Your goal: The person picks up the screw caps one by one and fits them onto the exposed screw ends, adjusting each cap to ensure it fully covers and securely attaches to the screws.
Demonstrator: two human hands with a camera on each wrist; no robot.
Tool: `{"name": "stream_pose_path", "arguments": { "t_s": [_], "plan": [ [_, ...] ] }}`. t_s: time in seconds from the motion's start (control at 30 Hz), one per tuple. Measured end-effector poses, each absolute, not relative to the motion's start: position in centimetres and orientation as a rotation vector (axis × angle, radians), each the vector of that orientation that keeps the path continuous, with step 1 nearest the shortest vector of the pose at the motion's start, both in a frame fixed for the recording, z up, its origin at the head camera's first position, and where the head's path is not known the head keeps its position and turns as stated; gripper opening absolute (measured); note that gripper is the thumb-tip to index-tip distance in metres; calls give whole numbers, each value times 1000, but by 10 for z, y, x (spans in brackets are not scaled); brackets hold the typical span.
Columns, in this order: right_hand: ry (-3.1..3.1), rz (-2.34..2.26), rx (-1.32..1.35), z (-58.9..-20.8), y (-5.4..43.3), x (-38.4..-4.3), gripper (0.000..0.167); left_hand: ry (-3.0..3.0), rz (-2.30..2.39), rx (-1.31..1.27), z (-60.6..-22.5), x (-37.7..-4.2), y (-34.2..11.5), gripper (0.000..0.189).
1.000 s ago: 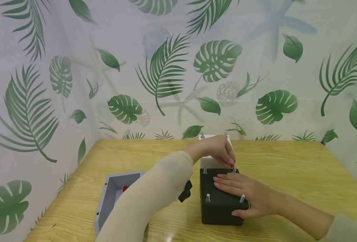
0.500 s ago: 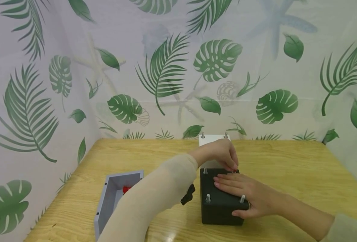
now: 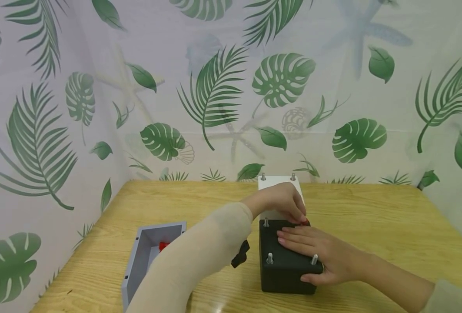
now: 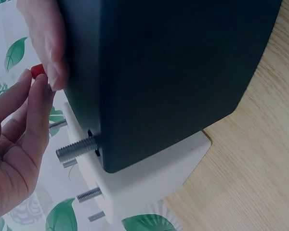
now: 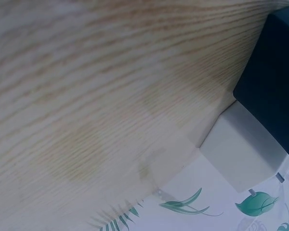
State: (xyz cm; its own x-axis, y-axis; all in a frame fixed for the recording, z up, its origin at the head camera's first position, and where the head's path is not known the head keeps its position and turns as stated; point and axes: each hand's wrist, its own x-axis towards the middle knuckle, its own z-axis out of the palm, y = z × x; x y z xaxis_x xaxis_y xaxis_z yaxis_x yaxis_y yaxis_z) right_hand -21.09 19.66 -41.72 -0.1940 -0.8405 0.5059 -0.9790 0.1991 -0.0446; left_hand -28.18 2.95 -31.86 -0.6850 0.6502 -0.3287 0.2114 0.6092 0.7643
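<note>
My left hand (image 3: 287, 202) reaches across to the far right corner of a black box (image 3: 287, 280). Thumb and fingertips pinch a small red nut (image 4: 37, 71) there, at the bolt on that corner; the bolt itself is hidden. My right hand (image 3: 313, 248) lies on the box top with its fingers straight, the thumb down by the front right side. Metal bolts (image 3: 270, 258) stand up from the other corners. Directly behind is a white block (image 4: 149, 178) with bolts of its own, partly covered by the left hand. The right wrist view catches the black box (image 5: 274, 82) at its edge.
A grey tray (image 3: 133, 261) stands to the left on the wooden table (image 3: 371, 208), with a red piece (image 3: 164, 246) inside and my left sleeve (image 3: 199, 252) across it. A leaf-patterned curtain (image 3: 231, 87) hangs behind.
My left hand has lowered the red nut slightly onto the far right corner bolt, and its fingers have shifted around it. The right hand and the box stay in place.
</note>
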Motion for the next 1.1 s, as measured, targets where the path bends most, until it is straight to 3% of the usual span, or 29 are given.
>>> {"name": "stream_pose_path", "arguments": {
  "t_s": [0.5, 1.1],
  "plan": [
    [-2155, 518, 1690, -422, 196, -207, 72, 2266, 1015, 589, -318, -292, -14, 11],
    [-2205, 479, 1651, -417, 199, -209, 75, 2258, 1105, 483, -287, -285, -62, 13]
  ]
}}
